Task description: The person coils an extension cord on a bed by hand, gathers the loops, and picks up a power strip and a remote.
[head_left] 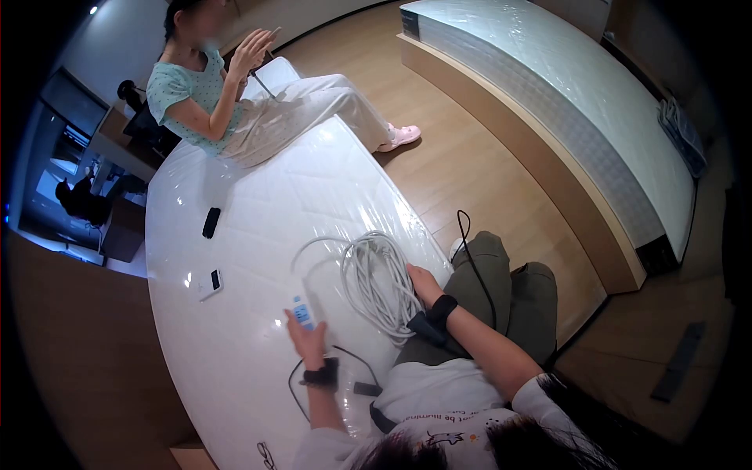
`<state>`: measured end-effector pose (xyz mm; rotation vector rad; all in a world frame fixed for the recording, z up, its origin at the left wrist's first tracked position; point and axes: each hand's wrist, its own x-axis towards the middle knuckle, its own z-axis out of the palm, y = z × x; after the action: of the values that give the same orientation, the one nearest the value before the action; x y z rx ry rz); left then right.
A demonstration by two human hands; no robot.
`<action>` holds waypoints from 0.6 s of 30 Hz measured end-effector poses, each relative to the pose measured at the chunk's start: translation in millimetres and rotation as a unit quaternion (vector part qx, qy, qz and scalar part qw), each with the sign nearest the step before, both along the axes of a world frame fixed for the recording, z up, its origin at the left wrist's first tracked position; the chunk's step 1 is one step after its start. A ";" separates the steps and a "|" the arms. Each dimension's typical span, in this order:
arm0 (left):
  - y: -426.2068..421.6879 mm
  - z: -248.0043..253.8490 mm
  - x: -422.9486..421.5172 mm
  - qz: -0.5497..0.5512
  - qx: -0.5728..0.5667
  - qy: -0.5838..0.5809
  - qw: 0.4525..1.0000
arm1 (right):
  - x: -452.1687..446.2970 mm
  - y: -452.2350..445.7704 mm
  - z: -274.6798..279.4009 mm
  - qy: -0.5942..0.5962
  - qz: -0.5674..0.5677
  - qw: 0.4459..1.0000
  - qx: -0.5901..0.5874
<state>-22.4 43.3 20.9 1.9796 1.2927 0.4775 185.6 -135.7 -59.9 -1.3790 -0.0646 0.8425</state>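
Observation:
A coil of pale grey cable (377, 282) lies on the plastic-wrapped mattress (251, 227) beside my lap, one loose stretch curving off its left side. My right hand (425, 285) is at the coil's right edge, fingers curled against the cable. My left hand (308, 335) is left of the coil, above the mattress, closed around a small white object with a blue label (302, 311); its exact kind is unclear. Both wrists wear black bands. A thin black cord (356, 356) loops on the mattress by my left wrist.
A white device with a dark screen (212, 283) and a black oblong object (211, 222) lie on the mattress. Another person (196, 102) sits at its far end, hands raised around a phone-like object. A second wrapped mattress (540, 86) on a wooden base stands across the floor.

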 end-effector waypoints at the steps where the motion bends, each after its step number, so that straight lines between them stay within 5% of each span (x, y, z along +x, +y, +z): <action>1: 16.8 -3.6 -15.5 0.016 0.037 0.014 0.999 | -0.3 0.5 -2.8 -0.010 -0.001 1.000 -0.009; 7: 111.6 38.1 -113.1 0.190 0.157 0.066 0.967 | -1.4 -1.1 11.8 0.036 0.002 0.999 -0.003; 12: 181.8 94.2 -204.9 0.429 0.221 0.291 0.826 | -1.5 2.5 0.0 -0.025 0.005 0.999 -0.032; 15: 205.1 80.9 -233.8 0.433 0.220 0.401 0.777 | 1.8 2.4 -8.9 -0.015 0.037 0.998 -0.047; 18: 205.0 55.2 -215.6 0.355 0.248 0.413 0.801 | 1.2 2.5 -14.6 -0.026 0.016 0.998 -0.052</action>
<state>-238.0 248.3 76.1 2.1364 2.7538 0.2931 186.8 -133.2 -74.5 -1.5013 -0.0850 0.8455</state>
